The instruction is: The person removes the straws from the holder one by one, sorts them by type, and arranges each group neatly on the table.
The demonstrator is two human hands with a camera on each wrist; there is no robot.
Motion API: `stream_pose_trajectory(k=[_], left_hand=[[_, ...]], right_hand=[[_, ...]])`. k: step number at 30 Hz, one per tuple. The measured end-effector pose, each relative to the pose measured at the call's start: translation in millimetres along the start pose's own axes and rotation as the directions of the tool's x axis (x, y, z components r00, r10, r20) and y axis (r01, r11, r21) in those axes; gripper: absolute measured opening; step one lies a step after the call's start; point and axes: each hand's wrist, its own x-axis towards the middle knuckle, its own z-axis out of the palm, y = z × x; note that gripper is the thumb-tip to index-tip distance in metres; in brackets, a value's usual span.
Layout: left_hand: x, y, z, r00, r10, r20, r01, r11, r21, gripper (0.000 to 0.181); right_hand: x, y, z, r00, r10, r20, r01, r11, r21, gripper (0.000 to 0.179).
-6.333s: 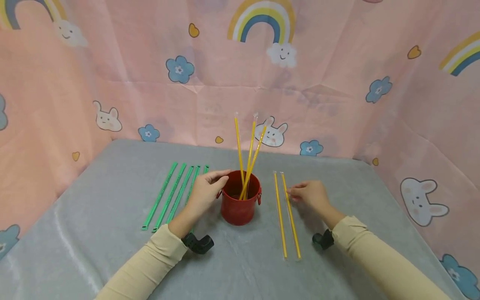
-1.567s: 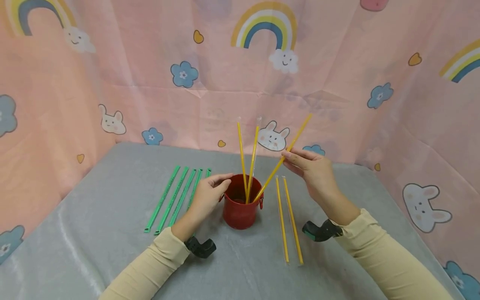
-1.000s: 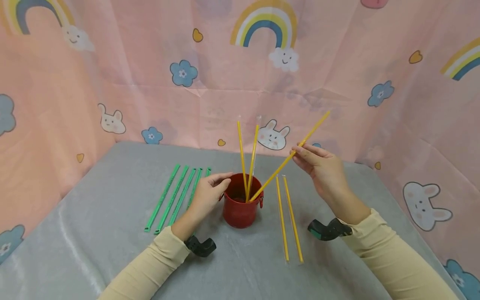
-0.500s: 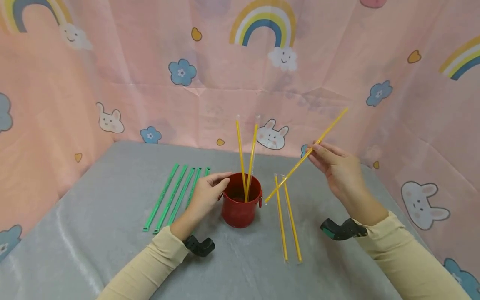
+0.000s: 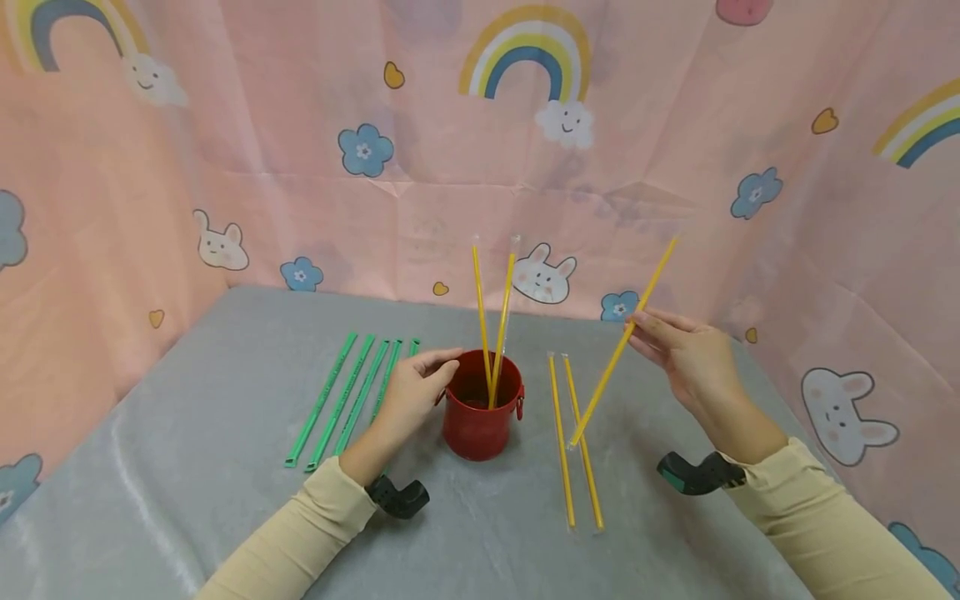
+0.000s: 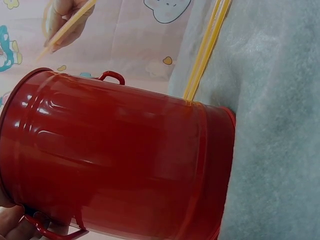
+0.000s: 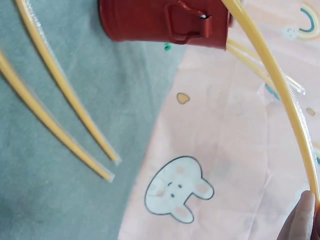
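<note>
A red metal bucket (image 5: 477, 433) with small side handles stands on the grey cloth. My left hand (image 5: 405, 393) grips its left rim, thumb towards the opening; in the left wrist view some fingertips (image 6: 12, 225) show beside a handle. Two yellow straws (image 5: 482, 310) in clear wrappers lean inside the bucket. Right of it, my right hand (image 5: 697, 367) pinches another wrapped yellow straw (image 5: 616, 360) above its middle, held slanted in the air. Its lower end appears over two yellow straws (image 5: 563, 458) lying side by side; whether it touches them I cannot tell.
Several green wrapped straws (image 5: 324, 398) lie in a row left of the bucket, partly hidden by the left hand and arm. A pink printed curtain (image 5: 420, 217) encloses the table (image 5: 247, 533) at the back and sides.
Three straws stood in the bucket at first; my right hand has drawn one out to the right. In the last half second it swung steeper and its lower end dropped. My left hand stayed put.
</note>
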Motion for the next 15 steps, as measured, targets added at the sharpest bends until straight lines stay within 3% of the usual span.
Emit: stream_pose_trajectory(k=[7, 15], left_hand=[[0.7, 1.9, -0.7, 1.000, 0.007, -0.009, -0.007, 1.000, -0.007, 0.028], [-0.2, 0.7, -0.2, 1.000, 0.003, -0.005, -0.003, 1.000, 0.005, 0.027]], right_hand=[[5.8, 2, -11, 1.000, 0.020, 0.005, -0.019, 0.999, -0.040, 0.007], [10.0, 8, -22, 0.997, 0.061, -0.043, -0.068, 0.982, -0.179, 0.010]])
